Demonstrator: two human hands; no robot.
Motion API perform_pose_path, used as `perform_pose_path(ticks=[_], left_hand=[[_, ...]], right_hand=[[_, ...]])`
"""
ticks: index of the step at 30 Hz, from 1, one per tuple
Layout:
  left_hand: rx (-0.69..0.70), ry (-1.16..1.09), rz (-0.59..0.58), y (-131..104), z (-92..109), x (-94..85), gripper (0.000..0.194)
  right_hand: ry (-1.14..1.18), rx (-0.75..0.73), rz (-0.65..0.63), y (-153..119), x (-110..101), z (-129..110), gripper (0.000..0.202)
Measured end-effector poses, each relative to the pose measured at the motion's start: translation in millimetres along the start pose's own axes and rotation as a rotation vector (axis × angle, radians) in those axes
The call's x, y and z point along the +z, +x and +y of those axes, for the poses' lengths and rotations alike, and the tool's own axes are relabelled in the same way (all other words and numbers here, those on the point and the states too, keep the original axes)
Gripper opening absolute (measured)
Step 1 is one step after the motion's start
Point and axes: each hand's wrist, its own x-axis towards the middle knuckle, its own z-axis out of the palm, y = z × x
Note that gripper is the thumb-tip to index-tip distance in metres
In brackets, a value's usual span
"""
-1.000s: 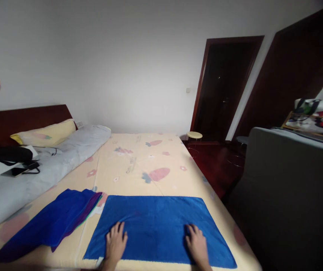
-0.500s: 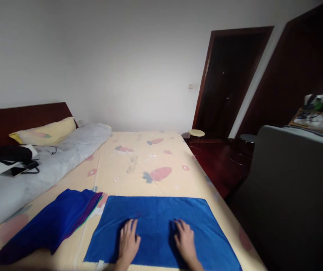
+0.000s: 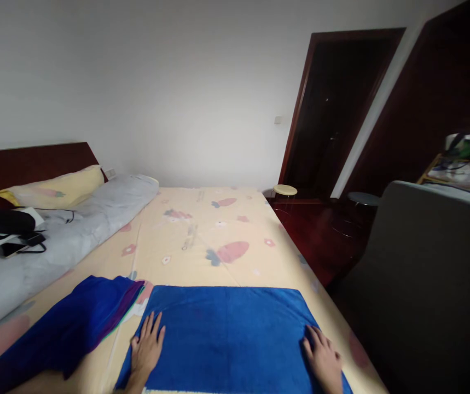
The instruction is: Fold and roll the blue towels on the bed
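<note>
A blue cloth, like a towel (image 3: 226, 339), lies spread flat on the bed at the front. On its left edge rests my left hand (image 3: 146, 345), palm down with the fingers stretched out. My right hand (image 3: 323, 354) lies on the cloth near its right edge, fingers apart and slightly bent. Neither hand holds anything. Left of the spread cloth is a loose pile of blue and purple cloths (image 3: 82, 312), with a thin green edge showing.
The bed sheet (image 3: 193, 230) is cream with pink carrot prints. Along the left lie a grey rolled quilt (image 3: 95, 213), a yellow pillow (image 3: 60, 186) and black straps with a phone (image 3: 13, 249). A dark grey panel (image 3: 419, 284) stands right; a round stool (image 3: 284, 190) is beyond.
My hands have moved apart over the blue cloth, the left one to its left edge and the right one towards its right edge. The view has shifted slightly.
</note>
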Motion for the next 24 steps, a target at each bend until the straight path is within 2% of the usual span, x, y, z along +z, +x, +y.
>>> perform_pose_path(ticks=[2, 3, 5, 7, 8, 11, 13, 15, 16, 17, 19, 21, 24], left_hand=[[-0.015, 0.011, 0.038, -1, -14, -3.0, 0.051], [-0.027, 0.017, 0.056, -2, -14, -3.7, 0.051], [-0.034, 0.026, 0.079, -6, -1, -3.5, 0.052], [0.043, 0.008, 0.075, -12, 27, -0.7, 0.052], [0.12, -0.017, 0.062, -16, 46, 1.8, 0.052], [0.421, -0.13, 0.008, -28, 108, 13.8, 0.055], [0.571, -0.18, -0.038, -32, 145, 22.8, 0.059], [0.633, -0.184, -0.081, -28, 168, 29.5, 0.059], [0.638, -0.173, -0.095, -22, 172, 31.2, 0.058], [0.63, -0.158, -0.101, -13, 171, 31.8, 0.057], [0.579, -0.119, -0.104, 9, 155, 30.1, 0.054], [0.479, -0.075, -0.115, 33, 125, 26.1, 0.051], [0.302, -0.012, -0.146, 63, 71, 19.6, 0.052]], right_hand=[[-0.013, 0.069, 0.017, 2, -5, 21, 0.059], [-0.028, 0.089, 0.037, 1, -7, 21, 0.058], [-0.061, 0.103, 0.099, -3, -7, 3, 0.056], [-0.047, 0.037, 0.125, -10, -3, -37, 0.053], [-0.011, -0.038, 0.098, -15, 2, -62, 0.051], [0.171, -0.414, -0.124, -35, 19, -144, 0.049], [0.274, -0.567, -0.255, -47, 30, -190, 0.054], [0.313, -0.602, -0.31, -51, 38, -217, 0.053], [0.305, -0.603, -0.315, -48, 40, -222, 0.052], [0.282, -0.597, -0.309, -42, 41, -221, 0.051], [0.208, -0.56, -0.276, -20, 39, -204, 0.048], [0.129, -0.469, -0.228, 10, 34, -171, 0.046], [0.013, -0.313, -0.178, 55, 24, -109, 0.05]])
